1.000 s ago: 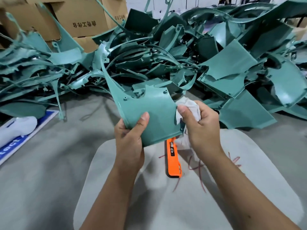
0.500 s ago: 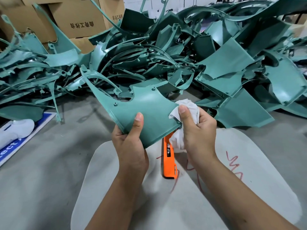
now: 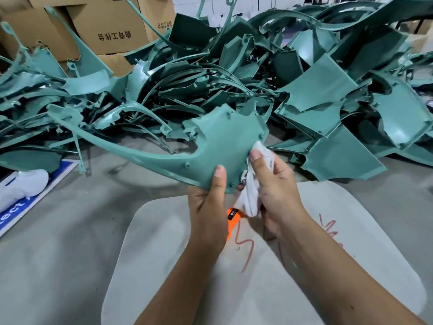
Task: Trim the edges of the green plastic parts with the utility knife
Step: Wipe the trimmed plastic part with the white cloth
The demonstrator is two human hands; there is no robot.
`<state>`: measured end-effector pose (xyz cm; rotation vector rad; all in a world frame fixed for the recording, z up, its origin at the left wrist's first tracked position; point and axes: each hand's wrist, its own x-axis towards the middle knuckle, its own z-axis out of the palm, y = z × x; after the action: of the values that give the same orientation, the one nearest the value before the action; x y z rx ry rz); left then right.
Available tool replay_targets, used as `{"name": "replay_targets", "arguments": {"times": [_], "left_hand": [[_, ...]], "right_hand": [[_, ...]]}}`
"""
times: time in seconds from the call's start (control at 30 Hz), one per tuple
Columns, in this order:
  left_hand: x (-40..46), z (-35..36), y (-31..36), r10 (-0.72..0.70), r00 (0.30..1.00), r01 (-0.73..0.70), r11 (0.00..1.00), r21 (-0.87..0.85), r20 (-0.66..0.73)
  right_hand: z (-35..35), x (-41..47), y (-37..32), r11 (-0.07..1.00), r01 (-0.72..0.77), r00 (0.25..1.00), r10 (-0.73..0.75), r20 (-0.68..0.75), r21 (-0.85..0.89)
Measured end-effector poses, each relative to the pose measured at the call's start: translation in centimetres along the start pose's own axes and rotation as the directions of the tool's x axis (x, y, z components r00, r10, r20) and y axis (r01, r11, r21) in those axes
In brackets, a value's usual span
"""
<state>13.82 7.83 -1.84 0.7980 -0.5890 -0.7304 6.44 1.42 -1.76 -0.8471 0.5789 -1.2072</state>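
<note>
Two hands meet at the centre of the frame, but the far left comes first: a white object (image 3: 22, 186) lies on a blue sign (image 3: 35, 198) at the left edge, on the grey floor (image 3: 70, 242). Cardboard boxes (image 3: 112, 29) stand in the upper left, behind a big pile of green plastic parts (image 3: 316, 90) that runs across the whole upper half. One green part (image 3: 218, 141) is held up in front of the pile; its long thin arm reaches toward the left edge and its broad panel sits at the centre. The left hand (image 3: 208, 207) holds the panel's lower edge, thumb pressed on the front face and fingers curled behind it. Below the hands, an orange utility knife (image 3: 232, 219) lies on a pale board (image 3: 164, 266) marked with red scribbles, partly hidden by the left wrist. Just right of the left hand, the right hand (image 3: 274, 188) pinches a white cloth (image 3: 250, 198) and presses it with the thumb against the panel's right edge.
</note>
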Motion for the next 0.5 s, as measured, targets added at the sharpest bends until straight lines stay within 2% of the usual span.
{"name": "replay_targets", "arguments": {"times": [0.07,0.1,0.17,0.23,0.3,0.37,0.43,0.5], "left_hand": [[0.2,-0.5,0.0,-0.063,0.996,0.059,0.996,0.066,0.066],[0.5,-0.9,0.2,-0.078,0.985,0.062,0.992,0.107,0.154],[1.0,-1.5,1.0,-0.128,0.901,0.053,0.981,0.188,0.415],[1.7,-2.2,1.9,-0.220,0.811,0.143,0.973,0.181,0.542],[2.5,-2.9,3.4,-0.322,0.795,0.334,0.940,0.072,0.514],[3.3,-3.9,4.8,-0.433,0.766,0.483,0.875,0.019,0.476],[3.9,-5.1,5.6,-0.522,0.710,0.546,0.832,0.100,0.473],[3.8,-5.4,6.0,-0.579,0.677,0.538,0.811,0.232,0.455]], "right_hand": [[-0.2,0.2,-0.3,0.998,0.051,0.998,-0.052,-0.025,-0.036],[-0.3,0.4,-0.4,0.996,0.069,0.996,-0.072,-0.054,-0.055],[-0.6,0.8,-0.9,0.996,0.073,0.987,-0.080,-0.142,-0.052],[-1.3,1.3,-1.9,1.000,0.006,0.990,-0.002,-0.144,0.030],[-2.3,1.6,-3.3,0.991,-0.122,0.992,0.122,0.001,0.049],[-3.2,1.7,-4.3,0.973,-0.188,0.966,0.208,0.152,-0.134],[-3.8,1.7,-4.6,0.917,-0.137,0.931,0.248,0.266,-0.375],[-4.0,1.8,-4.4,0.813,-0.063,0.914,0.280,0.292,-0.579]]}}
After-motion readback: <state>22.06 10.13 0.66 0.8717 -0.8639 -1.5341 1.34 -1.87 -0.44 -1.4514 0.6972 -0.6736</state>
